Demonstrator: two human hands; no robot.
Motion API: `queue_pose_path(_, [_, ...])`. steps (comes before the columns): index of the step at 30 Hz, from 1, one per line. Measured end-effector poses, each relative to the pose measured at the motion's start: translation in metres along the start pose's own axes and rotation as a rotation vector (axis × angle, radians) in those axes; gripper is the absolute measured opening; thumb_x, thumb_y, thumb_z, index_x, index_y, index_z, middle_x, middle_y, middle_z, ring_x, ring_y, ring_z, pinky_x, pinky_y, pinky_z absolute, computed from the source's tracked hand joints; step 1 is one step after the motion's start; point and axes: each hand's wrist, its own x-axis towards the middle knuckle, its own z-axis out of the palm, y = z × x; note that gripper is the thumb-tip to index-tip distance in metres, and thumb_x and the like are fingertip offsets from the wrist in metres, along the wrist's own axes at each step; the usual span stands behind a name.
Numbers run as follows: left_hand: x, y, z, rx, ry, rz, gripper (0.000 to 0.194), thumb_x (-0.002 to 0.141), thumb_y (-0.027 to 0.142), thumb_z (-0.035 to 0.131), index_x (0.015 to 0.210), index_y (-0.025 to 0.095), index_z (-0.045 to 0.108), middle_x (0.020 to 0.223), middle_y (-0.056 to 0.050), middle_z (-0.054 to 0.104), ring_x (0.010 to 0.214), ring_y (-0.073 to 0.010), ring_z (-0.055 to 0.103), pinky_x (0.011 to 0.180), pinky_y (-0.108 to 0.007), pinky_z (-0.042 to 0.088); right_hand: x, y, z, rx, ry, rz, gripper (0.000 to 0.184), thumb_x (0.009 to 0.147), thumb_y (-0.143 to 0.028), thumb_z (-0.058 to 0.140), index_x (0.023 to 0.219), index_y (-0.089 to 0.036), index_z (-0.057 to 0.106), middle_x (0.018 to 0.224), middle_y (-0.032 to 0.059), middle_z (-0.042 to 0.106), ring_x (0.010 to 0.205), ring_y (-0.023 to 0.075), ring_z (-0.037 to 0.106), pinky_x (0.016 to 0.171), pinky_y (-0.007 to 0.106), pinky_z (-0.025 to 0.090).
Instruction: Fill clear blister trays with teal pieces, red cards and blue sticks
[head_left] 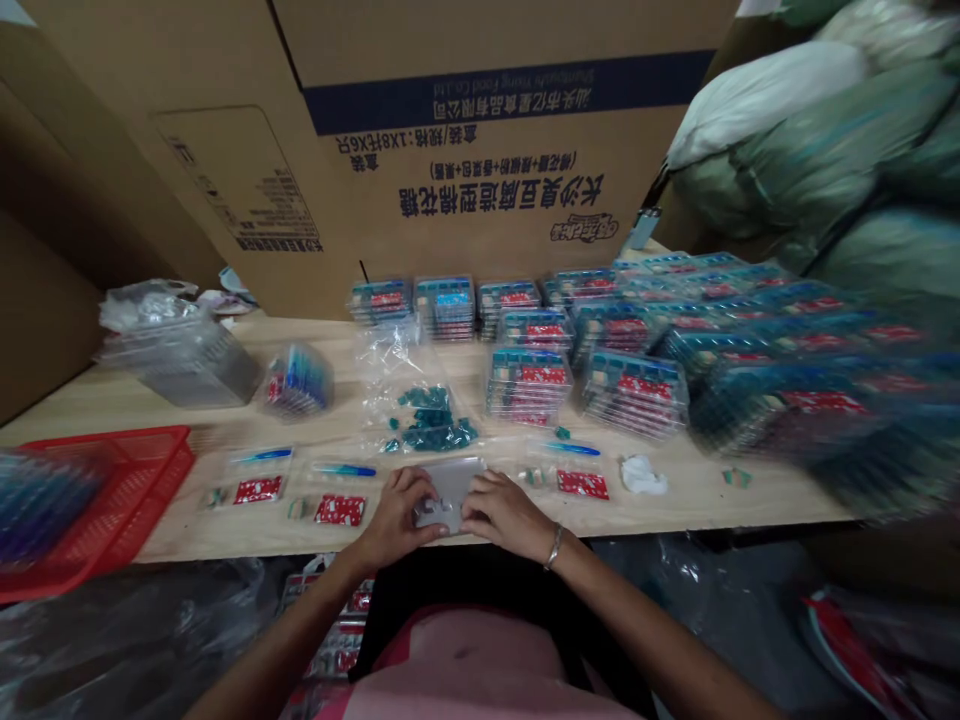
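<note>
Holding a small clear plastic bag (450,495) at the near edge of a pale wooden table (180,400), the left hand (397,515) and right hand (504,515) close on it from either side, their fingers clamped on its edges, with a metal bangle (554,547) on the right wrist. What lies inside the bag is hard to make out, though it may be empty. Just left of the bag lie two red printed sachets (257,489) and blue sticks (345,470), with a red plastic basket (112,500) farther left. Just behind it, teal pieces (431,420) sit heaped on crumpled clear plastic (390,350). Farther behind and right, stacked clear packs (529,375) spread in rows, blurring toward the edge, below a printed cardboard carton (480,150)
</note>
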Motion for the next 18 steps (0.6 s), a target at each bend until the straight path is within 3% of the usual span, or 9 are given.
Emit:
queue_pose_path(4, [0.004, 0.000, -0.002, 0.030, -0.035, -0.022, 0.036, 0.064, 0.044, 0.075, 0.085, 0.020, 0.059, 0.102, -0.005, 0.053, 0.097, -0.0235, 0.047, 0.084, -0.037, 0.039, 0.004, -0.002, -0.009, -0.124, -0.087, -0.090, 0.016, 0.087, -0.031, 0.059, 0.080, -0.018, 0.064, 0.085, 0.0033, 0.061, 0.084, 0.0166, 0.052, 0.075, 0.028, 0.037])
queue_pose_path(8, [0.008, -0.002, -0.001, 0.062, -0.037, -0.036, 0.035, 0.063, 0.040, 0.076, 0.083, 0.019, 0.058, 0.098, -0.005, 0.055, 0.095, -0.0241, 0.048, 0.082, -0.038, 0.040, 0.003, -0.019, -0.012, -0.357, -0.121, -0.194, 0.011, 0.089, -0.020, 0.054, 0.085, -0.015, 0.063, 0.083, 0.0059, 0.063, 0.083, 0.0184, 0.054, 0.076, 0.031, 0.039])
queue_pose_path(13, [0.000, 0.002, 0.001, 0.047, 0.048, 0.027, 0.032, 0.071, 0.044, 0.069, 0.088, 0.020, 0.057, 0.101, -0.007, 0.056, 0.099, -0.0247, 0.050, 0.084, -0.039, 0.043, 0.006, -0.034, -0.012, -0.447, -0.152, -0.256, 0.011, 0.088, -0.016, 0.052, 0.084, -0.013, 0.062, 0.080, 0.0071, 0.064, 0.078, 0.0189, 0.056, 0.072, 0.033, 0.041])
queue_pose_path(15, [-0.007, 0.006, -0.001, 0.049, 0.134, 0.088, 0.039, 0.074, 0.046, 0.065, 0.102, 0.021, 0.055, 0.114, -0.010, 0.054, 0.109, -0.0267, 0.048, 0.089, -0.042, 0.042, 0.007, -0.034, -0.016, -0.421, -0.086, -0.277, 0.009, 0.088, -0.020, 0.054, 0.084, -0.014, 0.060, 0.081, 0.0058, 0.064, 0.078, 0.0183, 0.055, 0.071, 0.032, 0.042])
queue_pose_path(18, [-0.017, 0.015, -0.011, 0.127, 0.215, 0.202, 0.047, 0.079, 0.041, 0.061, 0.120, 0.021, 0.048, 0.129, -0.013, 0.050, 0.118, -0.0279, 0.045, 0.094, -0.044, 0.040, 0.007, -0.034, -0.031, -0.436, 0.118, -0.320, 0.009, 0.088, -0.020, 0.053, 0.080, -0.016, 0.057, 0.077, 0.0040, 0.061, 0.076, 0.0177, 0.053, 0.069, 0.032, 0.042])
